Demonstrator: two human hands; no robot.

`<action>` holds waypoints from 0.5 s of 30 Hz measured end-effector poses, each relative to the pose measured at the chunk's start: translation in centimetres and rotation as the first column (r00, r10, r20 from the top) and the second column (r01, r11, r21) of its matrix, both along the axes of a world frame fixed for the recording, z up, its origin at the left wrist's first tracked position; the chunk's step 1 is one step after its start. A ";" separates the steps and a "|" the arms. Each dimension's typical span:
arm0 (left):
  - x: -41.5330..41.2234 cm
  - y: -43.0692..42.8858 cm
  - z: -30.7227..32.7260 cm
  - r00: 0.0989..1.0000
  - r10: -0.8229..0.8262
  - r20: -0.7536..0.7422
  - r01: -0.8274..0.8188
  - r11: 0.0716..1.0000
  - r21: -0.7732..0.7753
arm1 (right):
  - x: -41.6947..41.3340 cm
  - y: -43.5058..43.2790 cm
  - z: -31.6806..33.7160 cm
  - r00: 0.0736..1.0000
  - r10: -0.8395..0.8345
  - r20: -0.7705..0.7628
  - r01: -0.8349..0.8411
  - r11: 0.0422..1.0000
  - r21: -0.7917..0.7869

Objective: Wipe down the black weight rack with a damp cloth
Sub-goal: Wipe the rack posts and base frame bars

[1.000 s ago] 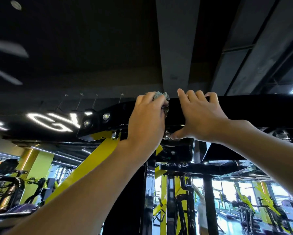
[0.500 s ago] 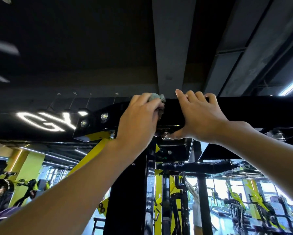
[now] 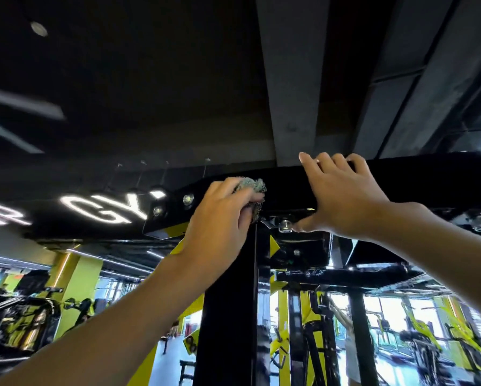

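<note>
Both forearms reach upward in my remote view. The left hand [image 3: 222,218] is curled round the bunched grey-green cloth [image 3: 252,185] and presses it to the black weight rack [image 3: 228,302] where the upright meets the crossbeam [image 3: 434,185]. Just beside it but not touching, the right hand [image 3: 342,196] lies spread flat on the crossbeam, fingers straight, thumb underneath near a bolt [image 3: 285,226]. Beyond I see a lit sign [image 3: 105,208], a yellow pillar [image 3: 78,285] and a concrete ceiling beam [image 3: 292,79].

support: black rack crossbeam [image 3: 428,185] | on it: grey cloth [image 3: 252,185] pressed against face, right hand [image 3: 345,201] laid over top edge
</note>
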State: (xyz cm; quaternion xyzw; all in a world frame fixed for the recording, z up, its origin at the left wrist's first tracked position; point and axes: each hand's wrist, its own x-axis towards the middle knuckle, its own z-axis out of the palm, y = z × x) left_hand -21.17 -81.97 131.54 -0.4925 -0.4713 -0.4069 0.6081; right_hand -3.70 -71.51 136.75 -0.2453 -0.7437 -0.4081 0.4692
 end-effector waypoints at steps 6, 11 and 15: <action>-1.0 -0.2 2.2 0.992 -0.094 0.087 0.087 0.992 0.086 | -2.8 -4.2 1.3 0.956 0.294 -0.007 -0.288 0.930 -0.230; -2.9 -0.7 1.1 0.992 -0.128 -0.003 0.128 0.991 0.036 | -8.0 -5.7 0.5 0.950 0.313 -0.012 -0.309 0.931 -0.196; -2.8 -0.9 3.2 0.987 -0.156 0.049 0.153 0.986 0.061 | -8.2 -5.3 0.4 0.932 0.346 -0.107 -0.359 0.920 -0.157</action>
